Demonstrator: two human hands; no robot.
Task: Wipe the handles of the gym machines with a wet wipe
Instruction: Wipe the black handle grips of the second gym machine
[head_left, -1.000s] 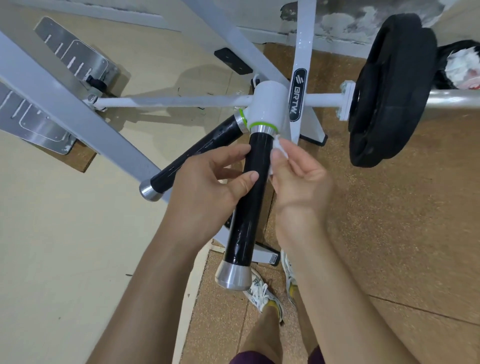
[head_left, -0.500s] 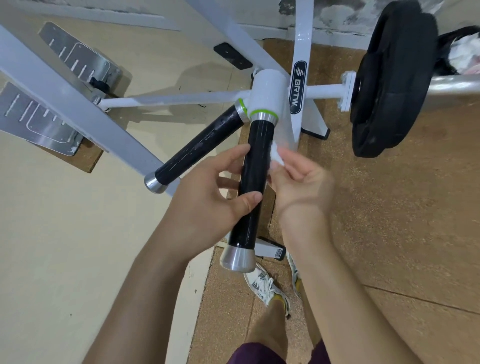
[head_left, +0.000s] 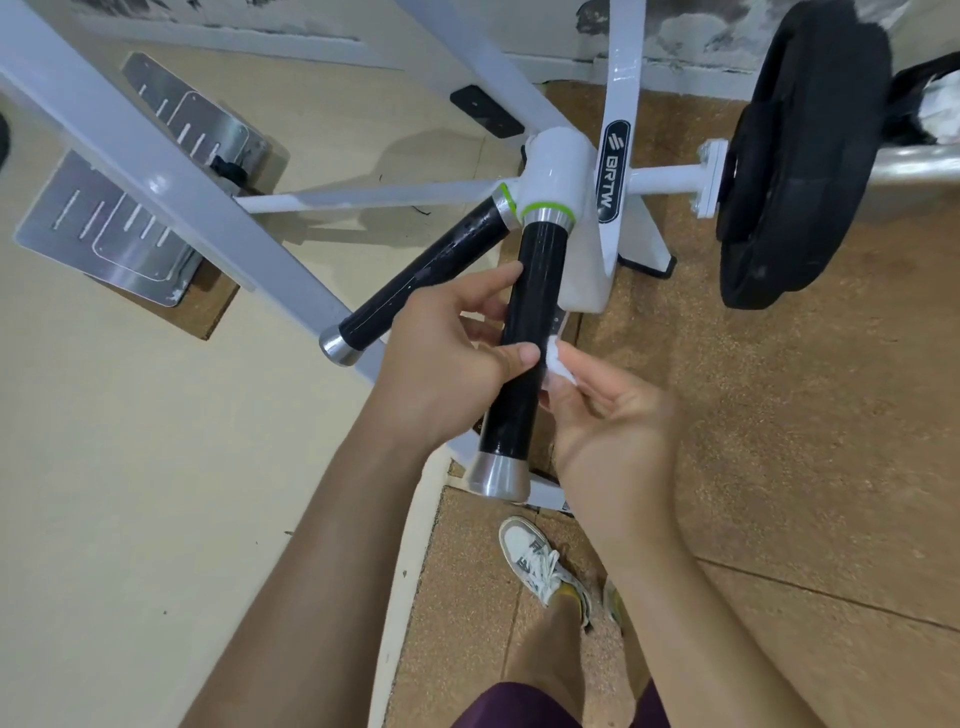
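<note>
Hands meet on a glossy black cylindrical handle (head_left: 525, 322) with a silver end cap. The left hand (head_left: 447, 364) curls round its middle, thumb across the front, steadying it. The right hand (head_left: 613, 421) pinches a small crumpled white wet wipe (head_left: 558, 364) against the handle's right side. Best next: wrap the wipe around and drag towards the cap. A second black handle (head_left: 426, 275) angles left from the white machine hub (head_left: 556, 166).

Off the hub (head_left: 556, 171), the near handle (head_left: 524, 332) points back at the camera and the other handle (head_left: 421, 280) angles off to its left. The left hand (head_left: 447, 364) wraps the near one; the right hand (head_left: 608, 415) pinches the wipe (head_left: 558, 364) against its right side. There's the weight plate (head_left: 795, 156) far right, foot plates (head_left: 104, 228) far left.
</note>
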